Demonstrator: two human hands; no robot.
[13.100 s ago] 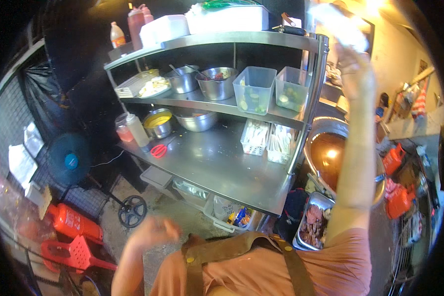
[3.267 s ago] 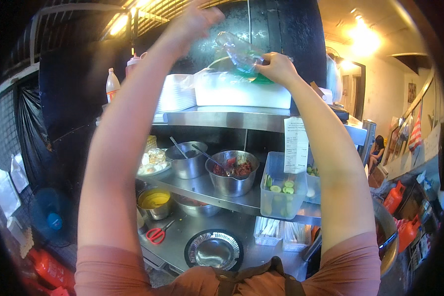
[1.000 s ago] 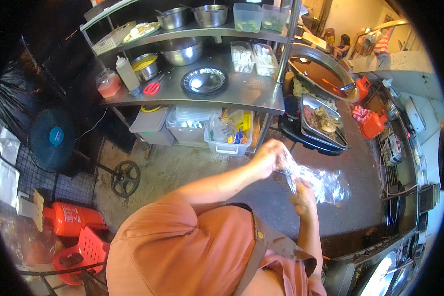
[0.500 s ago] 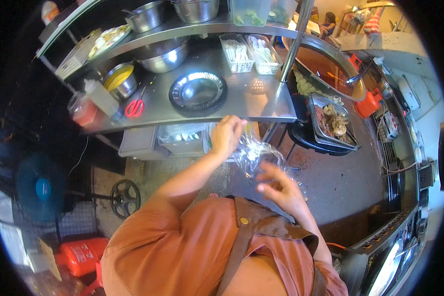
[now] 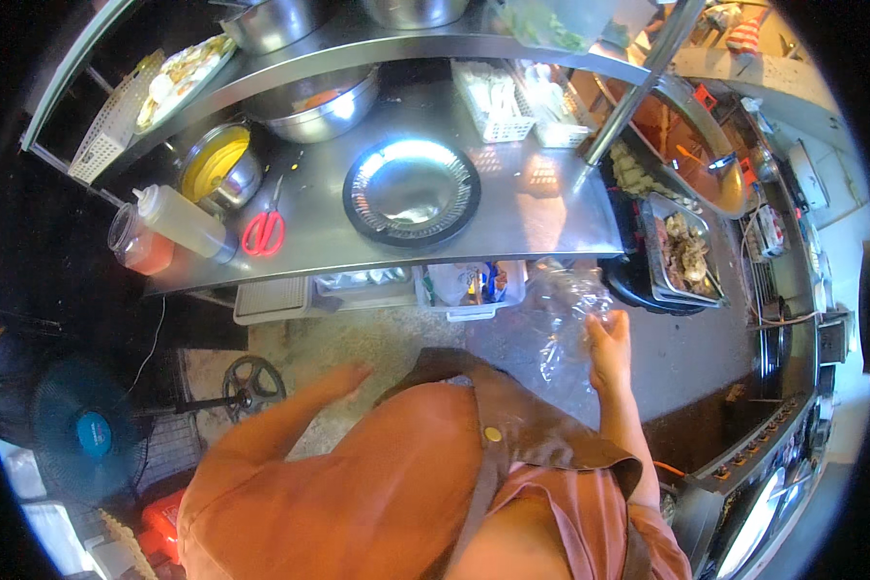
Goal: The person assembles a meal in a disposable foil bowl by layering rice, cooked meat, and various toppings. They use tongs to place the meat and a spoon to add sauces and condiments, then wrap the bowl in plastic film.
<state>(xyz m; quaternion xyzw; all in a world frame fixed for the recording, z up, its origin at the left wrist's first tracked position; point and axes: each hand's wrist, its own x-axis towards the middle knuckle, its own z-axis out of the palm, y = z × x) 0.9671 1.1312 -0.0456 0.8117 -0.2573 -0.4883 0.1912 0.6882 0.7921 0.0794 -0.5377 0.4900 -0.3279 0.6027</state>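
Observation:
In my right hand a crumpled clear plastic bag or sheet is gripped at its edge, hanging beside the front right corner of the steel table. My left hand is lowered in front of my body, away from the plastic; its fingers are blurred and partly turned from view. A black-rimmed round plate with a shiny, fluted clear cover or lining lies on the table. Red-handled scissors rest to its left.
Squeeze bottles and a pot of yellow sauce stand left on the table. White baskets of plastic cutlery sit at its back. A meat tray and large pan are at right; a fan is lower left.
My left hand has let go of the plastic and dropped down to the left. My right hand has moved right and now grips the plastic. The view has shifted closer to the table.

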